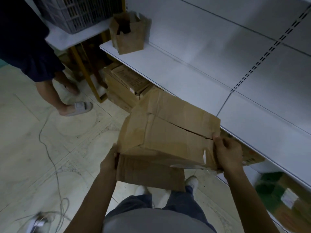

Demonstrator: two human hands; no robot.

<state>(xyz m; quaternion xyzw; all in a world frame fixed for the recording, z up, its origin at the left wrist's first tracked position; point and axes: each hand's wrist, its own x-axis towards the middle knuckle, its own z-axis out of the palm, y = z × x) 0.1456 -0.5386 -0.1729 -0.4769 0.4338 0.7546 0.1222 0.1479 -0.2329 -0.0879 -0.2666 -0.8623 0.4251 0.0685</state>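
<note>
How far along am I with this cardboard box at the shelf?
Done: one small open brown cardboard box stands on the white metal shelf. In hand: left hand and right hand grip the crumpled brown cardboard carton at the shelf's edge. Remaining: probably setting it down.

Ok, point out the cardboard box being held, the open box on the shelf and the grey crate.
cardboard box [168,132]: head view, on its creased top face.
open box [131,42]: head view, on its front wall.
grey crate [79,14]: head view, on its slatted side.
</note>
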